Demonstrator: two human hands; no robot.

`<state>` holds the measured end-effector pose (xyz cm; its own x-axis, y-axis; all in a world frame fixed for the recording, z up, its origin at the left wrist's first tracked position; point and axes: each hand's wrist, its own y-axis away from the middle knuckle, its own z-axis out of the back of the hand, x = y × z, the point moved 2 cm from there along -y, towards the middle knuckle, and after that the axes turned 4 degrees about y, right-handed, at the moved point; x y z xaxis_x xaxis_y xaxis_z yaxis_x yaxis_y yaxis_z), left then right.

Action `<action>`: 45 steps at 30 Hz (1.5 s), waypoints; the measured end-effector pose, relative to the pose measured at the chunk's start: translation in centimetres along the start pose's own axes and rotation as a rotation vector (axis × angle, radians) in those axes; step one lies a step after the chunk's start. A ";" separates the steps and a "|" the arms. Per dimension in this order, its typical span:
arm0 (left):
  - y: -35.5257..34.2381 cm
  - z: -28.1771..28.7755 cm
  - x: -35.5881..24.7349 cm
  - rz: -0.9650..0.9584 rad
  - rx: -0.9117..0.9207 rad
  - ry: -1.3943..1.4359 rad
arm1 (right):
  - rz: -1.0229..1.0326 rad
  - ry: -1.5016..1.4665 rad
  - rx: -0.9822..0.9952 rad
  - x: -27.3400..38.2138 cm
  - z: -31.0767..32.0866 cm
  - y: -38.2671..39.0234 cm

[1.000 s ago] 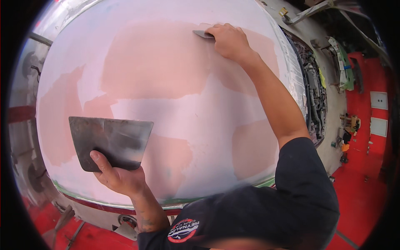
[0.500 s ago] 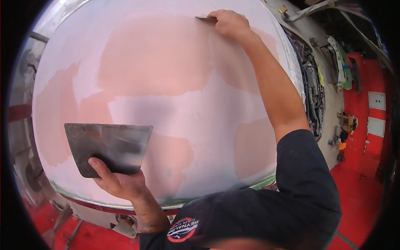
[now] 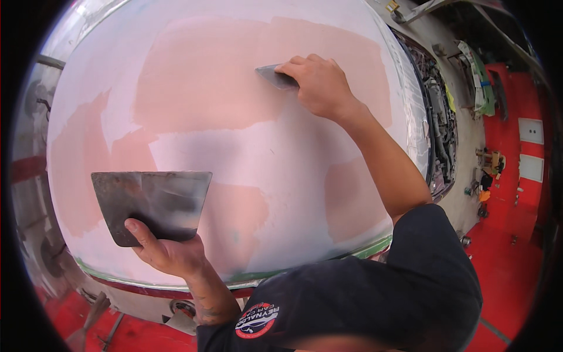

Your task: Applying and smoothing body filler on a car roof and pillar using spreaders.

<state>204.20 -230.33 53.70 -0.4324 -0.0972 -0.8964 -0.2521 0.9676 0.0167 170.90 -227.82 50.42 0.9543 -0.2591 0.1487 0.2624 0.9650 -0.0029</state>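
Observation:
My left hand grips a large dark metal mixing plate from below, thumb on its face, over the lower left of a big curved vehicle panel coated pale pinkish white with darker pink patches. In my right hand is a small grey flat spreader, held low against the upper middle of the panel on a darker pink patch; whether its whole edge touches the surface I cannot tell.
An uncovered engine bay lies along the panel's right side, beside some white sheeting. Farther right are a green loose body part, small items on the concrete and red flooring, and metal bars at the top.
Half a second ago my right hand and spreader were at the panel's far part; they have since moved down and slightly left. A darker patch shows where they were. My left hand shifted little.

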 end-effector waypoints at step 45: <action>4.3 -0.8 3.8 0.434 0.360 0.123 | -0.026 0.098 -0.067 -3.7 -2.1 -11.6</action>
<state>200.84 -226.72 50.74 -0.5331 0.3206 -0.7829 0.2718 0.9413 0.2004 164.67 -238.16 47.79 0.9556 -0.2900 0.0518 0.2931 0.9537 -0.0670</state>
